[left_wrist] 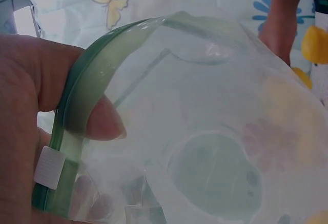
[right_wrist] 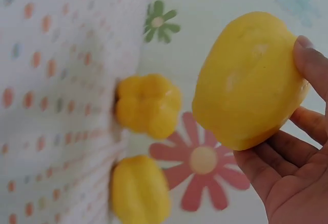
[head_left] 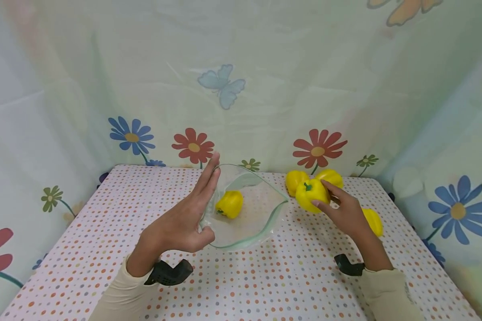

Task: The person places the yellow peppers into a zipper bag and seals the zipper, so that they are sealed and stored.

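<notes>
Bell pepper (head_left: 311, 196), bright yellow, is riding clear of the dotted table (head_left: 265, 285), and we're seeing the right hand (head_left: 345, 214) gripping it between thumb and fingers! Across from it, we're watching the left hand (head_left: 180, 223) clasping the edge of the green-rimmed slider bag (head_left: 274, 218), one digit hooking over the rim, fingers stretching straight alongside. A second pepper (head_left: 230, 204) is lying inside. Third pepper (head_left: 295, 183) and fourth pepper (head_left: 332, 178) are sitting behind the held one; a fifth pepper (head_left: 373, 222) is resting beside the right forearm (head_left: 372, 249).
</notes>
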`<control>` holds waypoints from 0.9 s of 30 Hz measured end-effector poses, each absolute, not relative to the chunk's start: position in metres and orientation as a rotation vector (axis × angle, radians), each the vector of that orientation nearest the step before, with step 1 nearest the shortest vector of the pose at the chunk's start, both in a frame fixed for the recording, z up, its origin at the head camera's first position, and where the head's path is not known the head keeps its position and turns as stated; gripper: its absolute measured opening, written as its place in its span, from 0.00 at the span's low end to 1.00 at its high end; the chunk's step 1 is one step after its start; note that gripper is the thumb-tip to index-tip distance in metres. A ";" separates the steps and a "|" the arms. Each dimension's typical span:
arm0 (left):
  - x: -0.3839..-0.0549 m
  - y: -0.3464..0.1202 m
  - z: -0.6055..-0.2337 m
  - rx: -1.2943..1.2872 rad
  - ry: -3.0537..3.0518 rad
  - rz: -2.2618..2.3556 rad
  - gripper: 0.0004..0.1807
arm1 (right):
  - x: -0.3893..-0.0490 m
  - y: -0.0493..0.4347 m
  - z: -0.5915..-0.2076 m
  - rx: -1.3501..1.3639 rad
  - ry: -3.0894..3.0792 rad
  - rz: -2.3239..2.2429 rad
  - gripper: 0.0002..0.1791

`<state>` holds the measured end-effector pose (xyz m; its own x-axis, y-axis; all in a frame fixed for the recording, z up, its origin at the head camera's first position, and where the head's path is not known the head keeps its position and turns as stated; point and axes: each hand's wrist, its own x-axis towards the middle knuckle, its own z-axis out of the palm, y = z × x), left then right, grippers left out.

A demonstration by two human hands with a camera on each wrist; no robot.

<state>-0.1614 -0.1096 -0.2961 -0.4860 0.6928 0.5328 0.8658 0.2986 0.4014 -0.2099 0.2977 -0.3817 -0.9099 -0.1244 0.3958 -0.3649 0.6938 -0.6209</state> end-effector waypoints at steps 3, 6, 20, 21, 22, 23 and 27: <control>-0.162 -0.109 -0.297 -1.429 -2.308 -0.965 0.59 | -0.201 0.288 -0.366 0.482 -2.507 1.040 0.37; -0.160 -0.108 -0.296 -1.414 -2.318 -0.964 0.60 | -0.194 0.279 -0.355 0.550 -2.429 1.033 0.37; -0.161 -0.104 -0.298 -1.437 -2.306 -0.973 0.59 | -0.154 0.253 -0.308 0.752 -2.194 1.089 0.43; -0.161 -0.104 -0.298 -1.436 -2.308 -0.978 0.59 | -0.153 0.252 -0.306 0.770 -2.174 1.095 0.42; -0.161 -0.103 -0.298 -1.436 -2.310 -0.982 0.59 | -0.151 0.251 -0.304 0.784 -2.156 1.092 0.40; -0.161 -0.102 -0.298 -1.435 -2.311 -0.982 0.59 | -0.149 0.250 -0.303 0.802 -2.129 1.101 0.39; -0.160 -0.098 -0.298 -1.429 -2.313 -0.973 0.59 | -0.143 0.245 -0.296 0.882 -2.021 1.120 0.40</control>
<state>-0.1601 -0.0984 -0.2979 -0.4863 0.6954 0.5291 0.8645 0.2949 0.4070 -0.1428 0.2448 -0.2956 -0.5579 -0.2393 0.7946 -0.8007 0.4070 -0.4396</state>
